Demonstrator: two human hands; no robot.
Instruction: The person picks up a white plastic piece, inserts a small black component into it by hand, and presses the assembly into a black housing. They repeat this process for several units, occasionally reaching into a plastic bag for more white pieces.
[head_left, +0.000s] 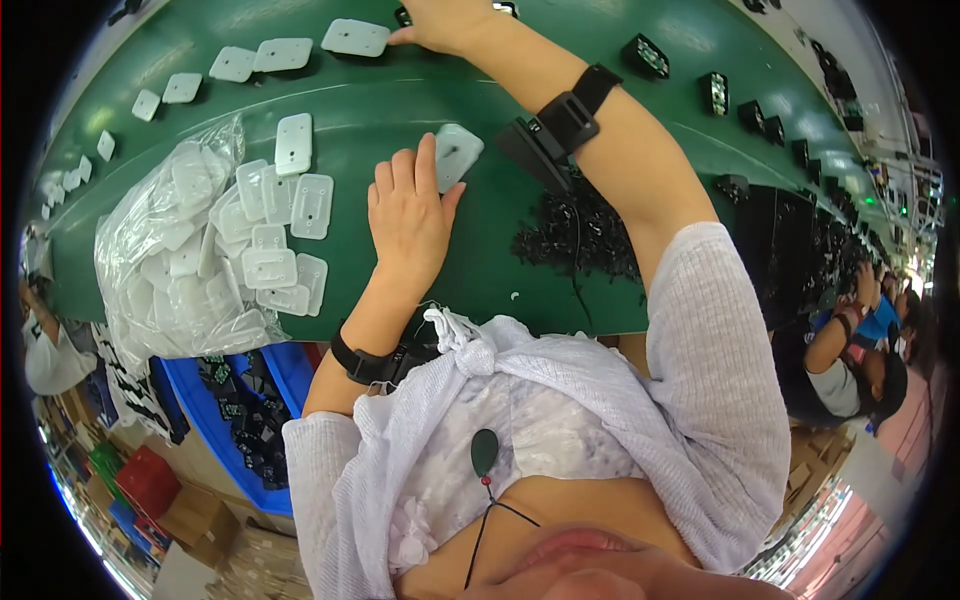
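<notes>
My left hand (410, 220) lies over the green table with its fingers stretched. Its thumb and index finger pinch the edges of a white plastic cover (462, 150), which has rounded corners and a darker patch in its middle. Reaching to the far edge, my right hand (450, 24) is partly cut off by the top of the view. One of its digits touches the end of another white cover (356, 38) in a row. A small black part (403, 16) shows beside that hand; most of its fingers are hidden, so its grip cannot be told.
A clear plastic bag (150, 290) of white covers spills loose ones on the left. Black small parts (575, 230) are heaped right of centre. Black housings with circuit boards (646, 57) line the far right. A blue bin (285, 375) stands below the table edge. People work at both sides.
</notes>
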